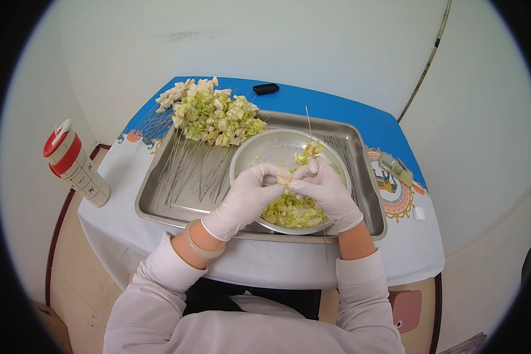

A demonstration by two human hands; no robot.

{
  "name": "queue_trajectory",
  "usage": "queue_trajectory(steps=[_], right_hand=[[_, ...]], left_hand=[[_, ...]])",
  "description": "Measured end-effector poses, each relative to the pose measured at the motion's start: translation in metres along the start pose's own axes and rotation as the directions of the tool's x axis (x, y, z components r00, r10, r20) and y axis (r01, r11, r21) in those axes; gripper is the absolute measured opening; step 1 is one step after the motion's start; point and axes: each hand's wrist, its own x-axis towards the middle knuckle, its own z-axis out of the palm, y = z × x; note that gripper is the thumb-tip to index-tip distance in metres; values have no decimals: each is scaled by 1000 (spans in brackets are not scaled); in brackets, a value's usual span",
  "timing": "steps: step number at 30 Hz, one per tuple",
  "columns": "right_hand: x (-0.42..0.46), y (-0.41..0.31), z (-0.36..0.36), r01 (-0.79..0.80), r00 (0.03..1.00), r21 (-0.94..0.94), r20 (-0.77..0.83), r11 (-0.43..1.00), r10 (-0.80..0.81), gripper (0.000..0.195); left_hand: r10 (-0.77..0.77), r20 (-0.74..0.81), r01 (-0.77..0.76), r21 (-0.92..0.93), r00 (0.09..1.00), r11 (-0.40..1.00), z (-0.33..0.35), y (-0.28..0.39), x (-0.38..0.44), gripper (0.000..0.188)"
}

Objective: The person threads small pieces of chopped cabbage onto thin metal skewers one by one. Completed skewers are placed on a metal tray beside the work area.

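Note:
Above a round metal bowl (243,155), my gloved left hand (252,192) and gloved right hand (325,188) meet, both pinching a small pale piece (284,180) between their fingertips. A yellow-green leafy piece (312,150) stands just beyond my right fingers. A thin wire (308,119) shows beyond the right hand; whether it joins that piece I cannot tell. Loose yellow-green leafy pieces (292,212) lie in the bowl, partly hidden by my hands. The bowl sits in a rectangular metal tray (148,199), beside a pile of leafy pieces on wires (221,115) at the upper left.
Thin metal wires (347,163) lie along the tray's right side. A tumbler with a red lid (82,168) stands at the left. Farther back lies a black object (266,89). A clear plastic box (396,168) and a small white case (419,213) are at the right.

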Motion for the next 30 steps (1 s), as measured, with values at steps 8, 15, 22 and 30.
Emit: queue_trajectory(steps=[8,15,22,30], right_hand=[[2,5,-2,137,989,-13,-57,990,-138,43],[2,5,0,173,982,-57,-71,983,-177,43],[2,11,0,194,975,-132,-87,972,-206,41],[-8,-3,13,31,989,-114,-138,993,-47,26]], left_hand=[[-57,58,58,-23,997,998,3,15,-5,29],[-72,88,81,-104,993,991,1,9,-2,32],[-64,119,72,-61,991,996,4,14,-4,33],[66,-70,-79,-206,995,975,-1,0,1,39]])
